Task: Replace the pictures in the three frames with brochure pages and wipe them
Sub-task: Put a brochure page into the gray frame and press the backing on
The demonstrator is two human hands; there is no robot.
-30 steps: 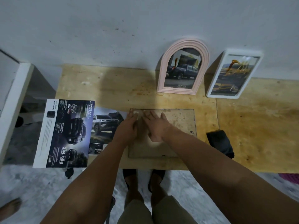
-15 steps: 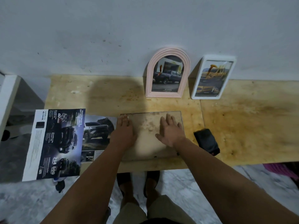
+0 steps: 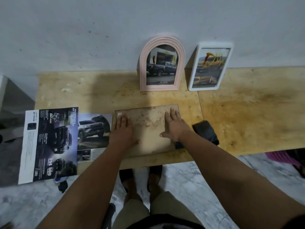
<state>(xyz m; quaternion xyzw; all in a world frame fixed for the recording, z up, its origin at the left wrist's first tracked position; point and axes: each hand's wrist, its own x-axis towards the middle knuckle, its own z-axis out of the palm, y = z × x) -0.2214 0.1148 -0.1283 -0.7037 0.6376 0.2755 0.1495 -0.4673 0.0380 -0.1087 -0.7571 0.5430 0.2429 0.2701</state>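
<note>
The third frame, a flat rectangular one with a stained brown backboard [image 3: 146, 131], lies face down near the front edge of the plywood table [image 3: 247, 109]. It probably lies this way so that the back can be pressed in. The left hand [image 3: 121, 131] rests flat on its left part and the right hand [image 3: 175, 128] on its right part. Both have straight fingers and grip nothing; I think they push the board evenly into place.

The pink arched frame [image 3: 162, 63] and the white rectangular frame [image 3: 211, 68] lean on the wall at the back edge and already show car pages.

The open car brochure [image 3: 54, 142] hangs over the left front corner. A dark folded cloth [image 3: 205, 131] waits just right of the frame, likely for wiping.
</note>
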